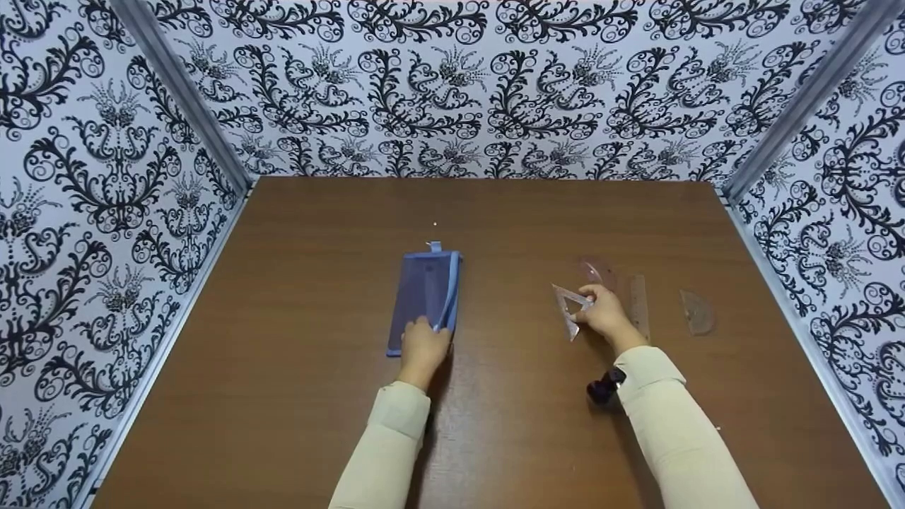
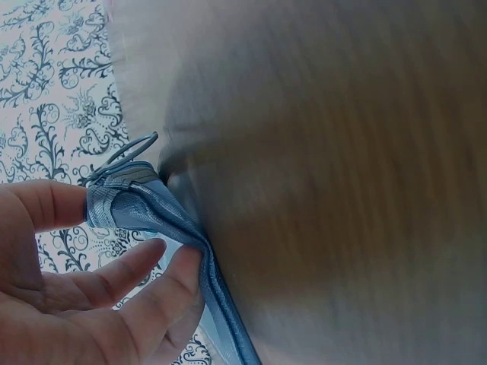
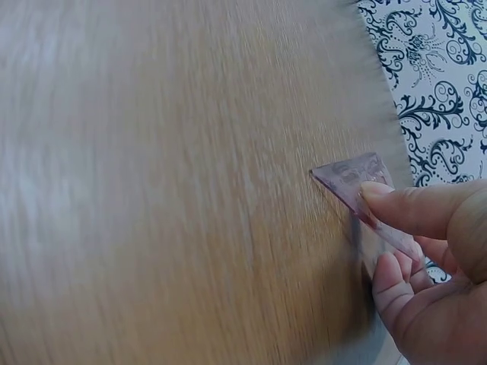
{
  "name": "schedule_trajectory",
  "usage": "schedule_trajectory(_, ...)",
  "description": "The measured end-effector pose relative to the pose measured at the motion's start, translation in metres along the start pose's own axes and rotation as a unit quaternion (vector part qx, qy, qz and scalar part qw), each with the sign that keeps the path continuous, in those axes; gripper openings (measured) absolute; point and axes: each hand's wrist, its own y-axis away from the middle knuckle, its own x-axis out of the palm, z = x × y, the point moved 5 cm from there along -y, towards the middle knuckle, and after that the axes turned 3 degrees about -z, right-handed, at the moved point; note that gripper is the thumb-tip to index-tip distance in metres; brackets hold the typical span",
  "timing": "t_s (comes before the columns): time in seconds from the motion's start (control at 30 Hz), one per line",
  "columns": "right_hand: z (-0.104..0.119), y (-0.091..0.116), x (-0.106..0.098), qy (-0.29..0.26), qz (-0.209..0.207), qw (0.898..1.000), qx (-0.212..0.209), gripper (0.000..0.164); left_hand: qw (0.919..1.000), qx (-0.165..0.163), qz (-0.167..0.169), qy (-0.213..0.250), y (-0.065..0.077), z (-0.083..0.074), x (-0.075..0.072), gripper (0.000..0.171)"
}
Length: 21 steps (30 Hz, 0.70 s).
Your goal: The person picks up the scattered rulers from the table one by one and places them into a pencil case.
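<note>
A blue mesh zip pouch (image 1: 423,290) lies on the table, its zipper running down the right side. My left hand (image 1: 424,346) grips the pouch at its near right corner. In the left wrist view, the thumb and fingers hold the folded blue zipper edge (image 2: 144,201), and a thin pull loop sticks up from it. My right hand (image 1: 603,311) pinches a clear, pinkish set square (image 1: 565,311) by one side, to the right of the pouch. In the right wrist view the set square (image 3: 354,179) is tilted between thumb and fingers.
Just beyond my right hand lies a pinkish clear protractor (image 1: 597,270). A clear ruler (image 1: 639,304) is to the right of that hand, and another clear protractor (image 1: 698,312) is farther right. Patterned walls (image 1: 452,85) enclose the brown table (image 1: 318,212) at the back and sides.
</note>
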Motion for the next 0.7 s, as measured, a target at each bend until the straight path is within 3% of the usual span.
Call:
schedule_trajectory(0.37,-0.0006,0.0019,0.0031,-0.028,0.008,0.999,0.013,0.057,1.0,0.006,-0.003,-0.007,0.0008,0.0005,0.0001,0.046)
schedule_trajectory(0.7,0.0029,0.0033,0.0047,-0.052,-0.019,0.998,0.018,0.05,1.0,0.0,0.004,0.001,-0.001,0.0018,0.0018,0.049)
